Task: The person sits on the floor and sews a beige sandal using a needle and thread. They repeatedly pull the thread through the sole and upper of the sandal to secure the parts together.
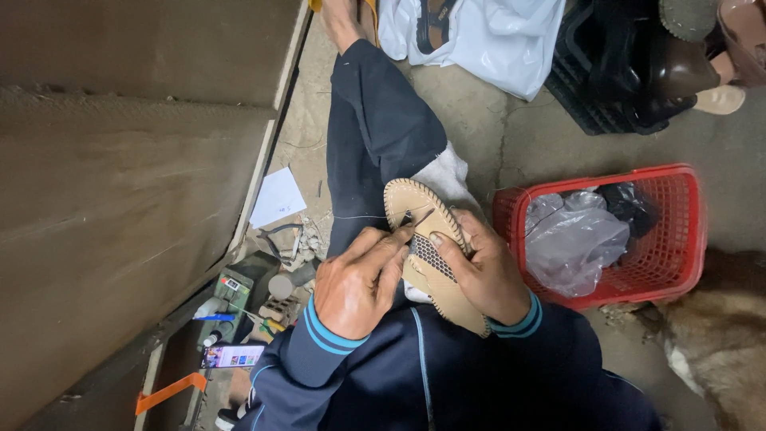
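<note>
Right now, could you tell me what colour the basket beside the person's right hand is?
The basket is red, seen in the head view.

cracked concrete floor [511, 136], wooden boards [120, 199]

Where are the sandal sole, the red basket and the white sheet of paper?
sandal sole [403, 199]: head view, on its tan upper end.
red basket [638, 177]: head view, on its top rim.
white sheet of paper [278, 198]: head view, on its middle.

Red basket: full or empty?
Partly filled. The red basket holds a crumpled clear plastic bag and something black; its right side shows bare mesh.
</note>
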